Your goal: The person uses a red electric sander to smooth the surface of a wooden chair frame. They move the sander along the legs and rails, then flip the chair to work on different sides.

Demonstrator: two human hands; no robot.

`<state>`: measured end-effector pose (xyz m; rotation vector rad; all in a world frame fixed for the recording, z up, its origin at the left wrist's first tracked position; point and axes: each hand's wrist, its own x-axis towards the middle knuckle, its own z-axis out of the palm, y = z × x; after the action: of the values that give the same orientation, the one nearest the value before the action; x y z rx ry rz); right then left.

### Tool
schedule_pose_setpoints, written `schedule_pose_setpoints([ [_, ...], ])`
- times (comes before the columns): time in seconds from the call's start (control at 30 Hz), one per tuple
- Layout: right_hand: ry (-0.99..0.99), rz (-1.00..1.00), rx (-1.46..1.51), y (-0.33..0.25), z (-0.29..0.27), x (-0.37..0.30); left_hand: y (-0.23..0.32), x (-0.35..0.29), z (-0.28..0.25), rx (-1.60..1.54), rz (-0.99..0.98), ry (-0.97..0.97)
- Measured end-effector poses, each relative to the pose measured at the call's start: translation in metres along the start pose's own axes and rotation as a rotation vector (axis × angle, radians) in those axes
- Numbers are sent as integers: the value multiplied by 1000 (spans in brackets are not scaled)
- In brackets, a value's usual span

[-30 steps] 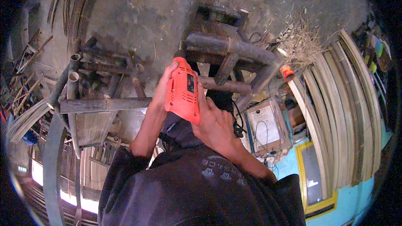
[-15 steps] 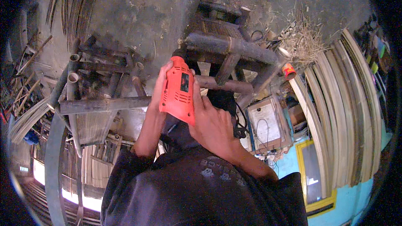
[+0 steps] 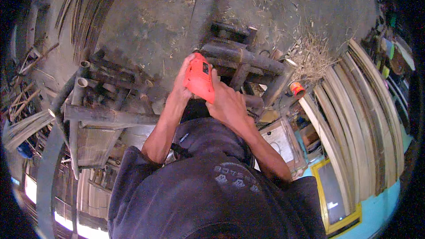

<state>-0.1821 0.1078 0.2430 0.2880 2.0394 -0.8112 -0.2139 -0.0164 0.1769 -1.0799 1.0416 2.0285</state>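
Observation:
An orange-red power drill is held in both my hands, its front end pointing away from me. My left hand wraps its left side near the front. My right hand grips it from the right at the rear. The drill's tip meets the end of a thick dark bamboo pole, part of a bamboo frame lying ahead of me. The bit itself is hidden by the drill and my left hand. Another long dark pole stretches away beyond the tip.
On the left stands another bamboo frame with a thick crossbar. To the right are an orange-red can, a heap of shavings and long pale bamboo strips. Dark strips lie at the far left.
The drill and both hands have shifted slightly away from me and to the right, and my arms reach out further. My view has tilted a little; both hands keep their hold.

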Motion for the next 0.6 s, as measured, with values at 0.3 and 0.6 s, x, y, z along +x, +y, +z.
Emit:
schedule_pose_setpoints([
  [0.3,27,-70,81,-32,-19,-56,2,-39,-7,-248,-266,-3],
  [0.6,-61,-164,6,9,24,-135,-61,-110,-44,-256,-343,-73],
])
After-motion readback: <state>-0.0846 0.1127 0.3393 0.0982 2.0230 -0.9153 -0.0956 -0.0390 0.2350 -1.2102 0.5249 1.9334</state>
